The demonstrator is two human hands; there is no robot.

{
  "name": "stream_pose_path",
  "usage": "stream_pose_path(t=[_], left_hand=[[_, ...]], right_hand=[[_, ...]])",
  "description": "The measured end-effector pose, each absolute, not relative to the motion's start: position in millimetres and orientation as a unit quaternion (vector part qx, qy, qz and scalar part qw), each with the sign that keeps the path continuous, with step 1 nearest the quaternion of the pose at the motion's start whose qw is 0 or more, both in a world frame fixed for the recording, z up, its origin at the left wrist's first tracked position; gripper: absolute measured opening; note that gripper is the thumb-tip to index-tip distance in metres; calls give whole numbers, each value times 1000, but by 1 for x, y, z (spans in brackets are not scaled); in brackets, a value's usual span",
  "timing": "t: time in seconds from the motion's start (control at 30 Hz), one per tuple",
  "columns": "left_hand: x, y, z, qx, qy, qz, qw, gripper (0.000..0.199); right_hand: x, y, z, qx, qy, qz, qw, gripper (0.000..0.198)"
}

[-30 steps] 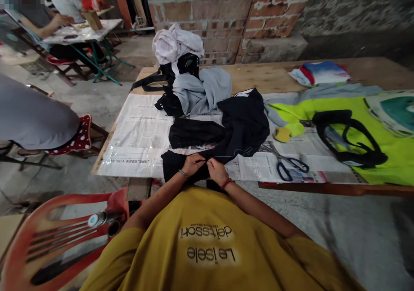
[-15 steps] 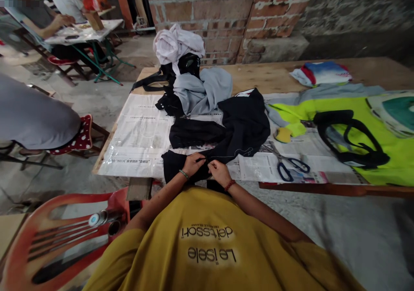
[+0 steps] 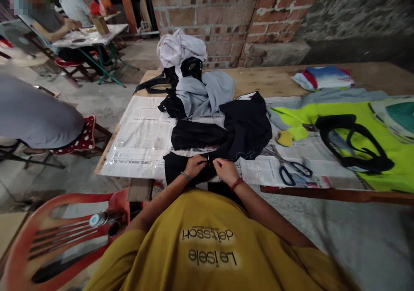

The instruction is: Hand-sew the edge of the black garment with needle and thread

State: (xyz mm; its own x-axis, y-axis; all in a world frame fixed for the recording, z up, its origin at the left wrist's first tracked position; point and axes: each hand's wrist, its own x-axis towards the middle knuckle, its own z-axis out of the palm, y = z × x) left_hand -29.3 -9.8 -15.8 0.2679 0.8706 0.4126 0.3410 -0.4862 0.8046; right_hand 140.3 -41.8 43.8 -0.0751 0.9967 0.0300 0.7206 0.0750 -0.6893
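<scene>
Dark garment cloth [image 3: 176,163] lies at the table's near edge, in front of my body. My left hand [image 3: 196,166] is closed on its edge, thumb and fingers pinched. Between my two hands a thin, bright needle [image 3: 208,159] stands against the cloth. Just right of it, my right hand [image 3: 227,171] is closed in a pinch; whatever its fingertips hold is too small to make out. White thread [image 3: 247,155] trails over the dark fabric beyond my right hand. Scissors [image 3: 293,170] with dark blue handles lie to the right.
Newspaper [image 3: 129,131] covers part of the wooden table [image 3: 268,77]. Grey cloth [image 3: 207,92] and a white bundle [image 3: 181,49] are piled behind. A yellow-green garment [image 3: 343,109] and black strap [image 3: 355,153] lie right. A red chair [image 3: 19,248] stands left; people sit beyond.
My right hand has drawn slightly right, away from my left, and the needle now shows in the wider gap. The whole view has shifted a little.
</scene>
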Motion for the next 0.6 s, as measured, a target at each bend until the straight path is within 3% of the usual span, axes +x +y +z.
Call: stream_pose_path(t=[0.1, 0.17, 0.4, 0.6], left_hand=[[-29, -10, -14, 740, 403, 449, 298, 10], [-29, -10, -13, 739, 402, 449, 299, 10], [-30, -11, -11, 742, 411, 443, 289, 11], [-30, -11, -10, 751, 411, 425, 294, 14]], right_hand=[[153, -31, 61, -615, -710, 105, 326, 24], [155, -18, 67, -608, -715, 85, 334, 23], [142, 11, 48, -620, -692, 335, 155, 27], [141, 0, 37, -601, -606, 473, 221, 20]])
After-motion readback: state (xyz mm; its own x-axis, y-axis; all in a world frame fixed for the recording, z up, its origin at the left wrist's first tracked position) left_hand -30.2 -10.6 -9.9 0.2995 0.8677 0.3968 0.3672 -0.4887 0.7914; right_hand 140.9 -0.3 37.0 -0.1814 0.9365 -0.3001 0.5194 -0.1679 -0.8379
